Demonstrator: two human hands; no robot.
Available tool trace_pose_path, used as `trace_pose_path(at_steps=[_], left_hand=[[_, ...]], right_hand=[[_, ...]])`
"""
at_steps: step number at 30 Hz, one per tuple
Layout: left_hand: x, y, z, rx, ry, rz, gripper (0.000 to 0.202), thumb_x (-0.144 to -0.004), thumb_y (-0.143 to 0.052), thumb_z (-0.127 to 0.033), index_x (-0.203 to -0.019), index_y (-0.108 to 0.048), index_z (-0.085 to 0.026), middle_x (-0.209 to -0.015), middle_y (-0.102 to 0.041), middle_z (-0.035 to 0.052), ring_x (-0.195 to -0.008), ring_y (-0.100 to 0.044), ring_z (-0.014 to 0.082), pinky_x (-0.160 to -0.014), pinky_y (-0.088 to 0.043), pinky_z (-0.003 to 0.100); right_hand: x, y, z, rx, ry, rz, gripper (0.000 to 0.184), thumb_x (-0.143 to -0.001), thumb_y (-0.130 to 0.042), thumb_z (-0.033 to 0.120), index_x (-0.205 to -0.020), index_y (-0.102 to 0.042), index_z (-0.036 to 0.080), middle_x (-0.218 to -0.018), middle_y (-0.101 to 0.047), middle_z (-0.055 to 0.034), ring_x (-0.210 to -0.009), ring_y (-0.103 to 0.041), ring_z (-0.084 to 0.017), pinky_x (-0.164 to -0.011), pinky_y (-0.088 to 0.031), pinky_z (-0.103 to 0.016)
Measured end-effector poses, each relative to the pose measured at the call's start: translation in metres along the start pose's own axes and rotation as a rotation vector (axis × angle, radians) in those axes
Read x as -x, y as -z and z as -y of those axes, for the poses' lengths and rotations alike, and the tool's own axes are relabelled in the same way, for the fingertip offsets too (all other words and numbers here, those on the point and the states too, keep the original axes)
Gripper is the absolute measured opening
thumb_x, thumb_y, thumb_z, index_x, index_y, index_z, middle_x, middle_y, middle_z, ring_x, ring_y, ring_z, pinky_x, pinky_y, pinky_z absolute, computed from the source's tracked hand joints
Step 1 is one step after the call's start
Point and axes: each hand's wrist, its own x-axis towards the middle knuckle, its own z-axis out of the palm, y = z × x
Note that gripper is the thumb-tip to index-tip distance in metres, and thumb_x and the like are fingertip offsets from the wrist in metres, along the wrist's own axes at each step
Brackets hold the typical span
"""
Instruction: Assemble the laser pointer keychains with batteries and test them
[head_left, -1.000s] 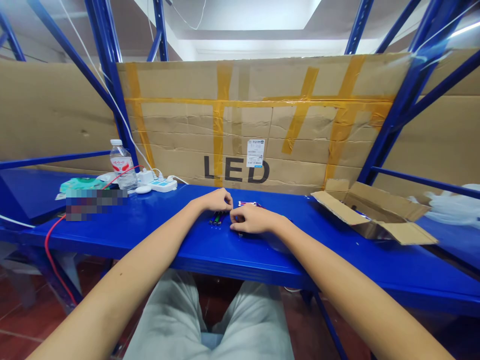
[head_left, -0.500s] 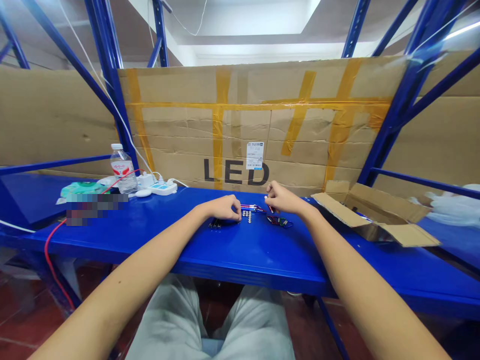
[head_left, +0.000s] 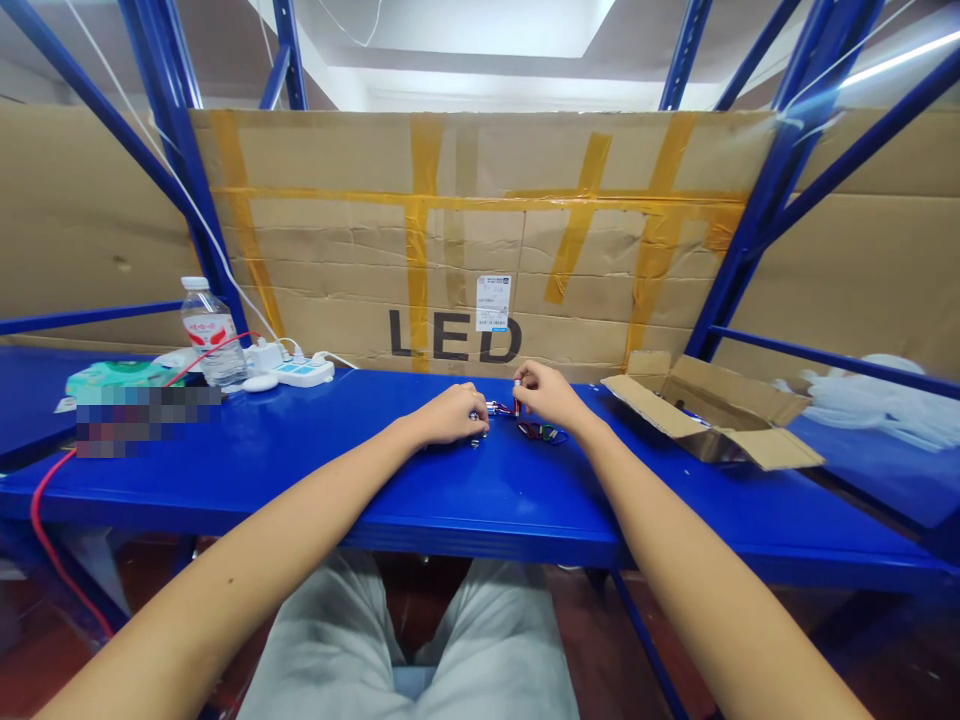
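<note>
My right hand (head_left: 545, 392) pinches a small red tube with a silver end (head_left: 517, 402), held upright just above the table. My left hand (head_left: 452, 415) is closed, its fingertips down among small round silver pieces (head_left: 475, 442) that look like button cells. What those fingers hold, if anything, I cannot make out. Behind the fingertips lie shiny purple-red tubes (head_left: 498, 408), partly hidden. Below my right hand is a little heap of dark, coloured thin pieces (head_left: 541, 432), too small to name.
An open cardboard box (head_left: 720, 415) stands at the right on the blue table (head_left: 480, 510). At the left are a water bottle (head_left: 211, 335), a white power strip (head_left: 304, 373), a green packet (head_left: 124, 377) and a red cable (head_left: 46, 520). A large cardboard sheet (head_left: 337, 270) stands behind.
My left hand has shifted over the silver pieces and now covers most of them. My right hand has brought the red tube upright, closer to my left hand. The whole view has shifted slightly.
</note>
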Motion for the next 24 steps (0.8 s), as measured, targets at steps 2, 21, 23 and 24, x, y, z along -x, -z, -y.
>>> trace_pose_path(at_steps=[2,21,23,24], left_hand=[[0.0005,-0.0002,-0.0012,0.0,0.012,0.009,0.012,-0.082,-0.063,-0.022,-0.076,-0.073,-0.02,-0.088,-0.073,0.0035,-0.095,-0.054,0.0209,-0.089,-0.04,0.031],[0.0032,0.0044,-0.0039,0.056,0.03,0.126,0.015,-0.081,-0.062,-0.017,-0.086,-0.076,-0.02,-0.087,-0.073,0.0029,-0.089,-0.061,0.0181,-0.082,-0.044,0.026],[0.0032,0.0044,-0.0026,0.062,0.023,0.131,0.016,-0.081,-0.062,-0.015,-0.088,-0.076,-0.019,-0.088,-0.074,0.0026,-0.087,-0.062,0.0173,-0.081,-0.044,0.026],[0.0031,0.0044,-0.0018,0.062,0.014,0.126,0.017,-0.081,-0.061,-0.014,-0.088,-0.076,-0.02,-0.089,-0.074,0.0024,-0.087,-0.062,0.017,-0.081,-0.044,0.025]], right_hand=[[-0.0002,-0.0016,-0.0027,0.004,0.006,-0.008,0.012,-0.071,-0.052,0.02,-0.084,-0.051,0.02,-0.059,-0.057,0.0036,-0.057,-0.052,-0.014,-0.056,-0.038,-0.025],[-0.0017,-0.0045,-0.0028,0.038,0.035,0.025,0.013,-0.071,-0.053,0.019,-0.083,-0.055,0.019,-0.058,-0.058,0.0034,-0.056,-0.052,-0.014,-0.056,-0.038,-0.025],[-0.0019,-0.0045,-0.0035,0.038,0.039,0.025,0.013,-0.071,-0.053,0.02,-0.084,-0.055,0.019,-0.059,-0.058,0.0032,-0.057,-0.052,-0.014,-0.057,-0.037,-0.025],[-0.002,-0.0045,-0.0039,0.036,0.042,0.025,0.013,-0.071,-0.053,0.02,-0.084,-0.055,0.019,-0.059,-0.058,0.0032,-0.057,-0.052,-0.014,-0.056,-0.037,-0.024]])
